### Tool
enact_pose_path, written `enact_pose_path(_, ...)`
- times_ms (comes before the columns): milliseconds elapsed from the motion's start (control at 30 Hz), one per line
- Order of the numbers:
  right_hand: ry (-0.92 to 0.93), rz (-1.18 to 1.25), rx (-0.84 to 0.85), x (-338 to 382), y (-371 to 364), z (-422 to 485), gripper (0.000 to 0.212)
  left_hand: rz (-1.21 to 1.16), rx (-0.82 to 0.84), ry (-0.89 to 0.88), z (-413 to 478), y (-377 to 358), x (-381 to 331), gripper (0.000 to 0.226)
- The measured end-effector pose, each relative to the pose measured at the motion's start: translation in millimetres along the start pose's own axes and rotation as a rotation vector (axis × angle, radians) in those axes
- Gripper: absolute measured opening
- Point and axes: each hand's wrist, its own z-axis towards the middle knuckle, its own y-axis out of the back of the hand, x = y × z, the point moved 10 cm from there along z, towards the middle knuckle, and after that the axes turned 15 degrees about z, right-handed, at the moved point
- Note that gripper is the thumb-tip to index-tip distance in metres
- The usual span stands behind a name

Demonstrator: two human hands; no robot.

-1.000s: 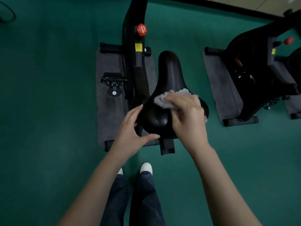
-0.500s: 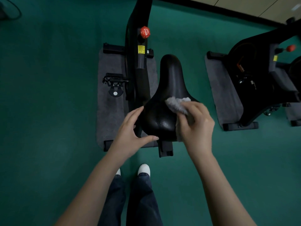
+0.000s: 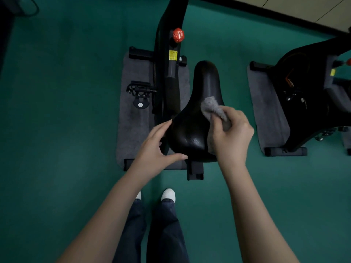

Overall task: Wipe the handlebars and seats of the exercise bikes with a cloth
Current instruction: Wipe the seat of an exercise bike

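Note:
A black bike seat (image 3: pixel 199 103) fills the middle of the head view, its nose pointing away from me. My right hand (image 3: pixel 230 135) grips a grey cloth (image 3: pixel 212 108) and presses it against the right side of the seat's wide rear part. My left hand (image 3: pixel 158 149) holds the seat's left rear edge, fingers along the side and thumb under the back rim. Small wet spots shine on the seat's rear. The handlebars are out of view.
The bike frame (image 3: pixel 168 59) with a red knob (image 3: pixel 178 35) and a pedal (image 3: pixel 140 89) stands on a grey mat (image 3: pixel 133 120). A second bike (image 3: pixel 311 88) on its own mat is at the right. Green floor surrounds them; my shoes (image 3: pixel 168 194) are just behind the seat.
My right hand has slid the cloth from the seat's middle rear over to its right side and slightly forward. My left hand has stayed on the left rear edge.

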Motion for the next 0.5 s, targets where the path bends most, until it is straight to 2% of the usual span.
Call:
enact_pose_path(133, 0.109, 0.047, 0.138, 20.4, -14.7, -16.6, 0.016, -0.008, 0.014, 0.027, 1.0, -3.0, 1.5, 0.099)
enact_pose_path(333, 0.201, 0.034, 0.138, 34.3, -19.8, 18.2, 0.016, -0.009, 0.006, 0.052, -1.0, -2.5, 1.6, 0.112)
enact_pose_path(400, 0.270, 0.004, 0.308, 42.4, -43.8, 28.9, 0.017, 0.000, -0.018, 0.070, -3.4, -3.3, 3.1, 0.115)
enact_pose_path(500, 0.365, -0.140, 0.660, 40.9, -85.6, 21.4, 0.017, 0.007, -0.050, 0.103, -7.8, -6.2, 5.8, 0.117)
